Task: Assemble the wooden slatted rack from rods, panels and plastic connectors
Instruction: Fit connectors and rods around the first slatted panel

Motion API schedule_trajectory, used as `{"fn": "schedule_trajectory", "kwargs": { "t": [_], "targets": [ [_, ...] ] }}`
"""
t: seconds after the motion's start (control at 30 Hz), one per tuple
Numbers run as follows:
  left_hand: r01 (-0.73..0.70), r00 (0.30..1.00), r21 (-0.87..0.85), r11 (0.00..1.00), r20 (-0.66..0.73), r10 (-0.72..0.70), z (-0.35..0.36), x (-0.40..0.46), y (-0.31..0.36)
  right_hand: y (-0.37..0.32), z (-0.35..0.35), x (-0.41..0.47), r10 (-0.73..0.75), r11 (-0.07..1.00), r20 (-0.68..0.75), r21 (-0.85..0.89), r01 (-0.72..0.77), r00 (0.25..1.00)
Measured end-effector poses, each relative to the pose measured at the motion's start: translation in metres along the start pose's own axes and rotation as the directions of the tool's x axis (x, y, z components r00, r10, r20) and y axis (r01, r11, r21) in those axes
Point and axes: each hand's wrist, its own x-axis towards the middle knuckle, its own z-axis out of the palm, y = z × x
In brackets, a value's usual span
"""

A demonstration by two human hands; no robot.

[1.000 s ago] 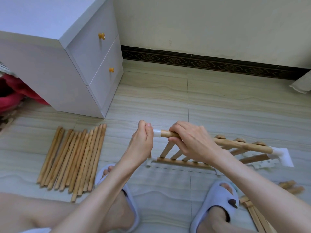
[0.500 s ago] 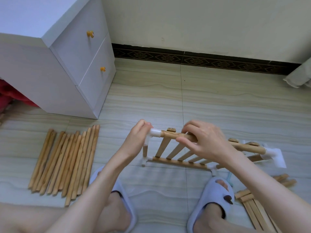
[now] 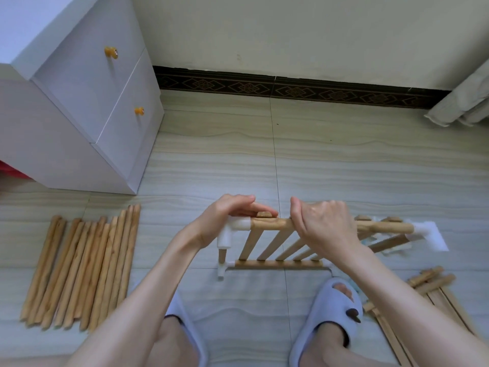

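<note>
- A white two-drawer cabinet with amber knobs (image 3: 79,107) stands at the left on the pale striped tile floor (image 3: 344,168), well apart from the work.
- The partly built wooden slatted rack section (image 3: 285,247) stands on the floor between the person's feet in pale blue open-toe slippers (image 3: 330,313); its slats slope between a lower rail and an upper round rod.
- A row of loose light-wood rods (image 3: 79,268) lies at the left; a smaller pile of wooden slatted pieces (image 3: 434,295) lies at the right.
- The right hand (image 3: 322,226) is curled over the upper rod, grasping it.
- The left hand (image 3: 232,215) rests over the white plastic corner connector (image 3: 232,231), fingers nearly straight and relaxed, touching rather than clenching.
- Risk, as I judge it: the short post under that connector looks barely seated, so uneven downward pressure could pop it out or tilt the frame.
- The far connector (image 3: 428,234) is blurred; I cannot tell whether it is fully seated, and a loose joint there could let the rod slide free.
</note>
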Motion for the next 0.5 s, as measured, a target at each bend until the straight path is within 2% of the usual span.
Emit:
{"fn": "schedule_trajectory", "kwargs": {
  "t": [0.13, 0.3, 0.37, 0.5],
  "targets": [
    [-0.065, 0.984, -0.049, 0.997, -0.167, 0.056, 0.014, 0.000, -0.011, 0.009, 0.004, 0.001, -0.047, 0.998, 0.020, 0.050, 0.046, 0.999],
    [-0.067, 0.975, -0.041, 0.997, -0.215, 0.057, 0.014, 0.000, -0.012, 0.011, 0.010, 0.000, -0.068, 0.997, -0.045, 0.026, 0.069, 0.997],
    [-0.064, 0.971, -0.041, 0.997, -0.231, 0.053, 0.013, 0.000, -0.009, 0.007, 0.016, -0.001, 0.020, 0.999, -0.125, 0.041, -0.015, 0.992],
    [-0.038, 0.943, -0.080, 0.996, -0.333, 0.009, 0.011, -0.003, 0.006, -0.010, 0.020, -0.017, 0.211, 0.945, -0.242, 0.299, -0.134, 0.947]
  ]
}}
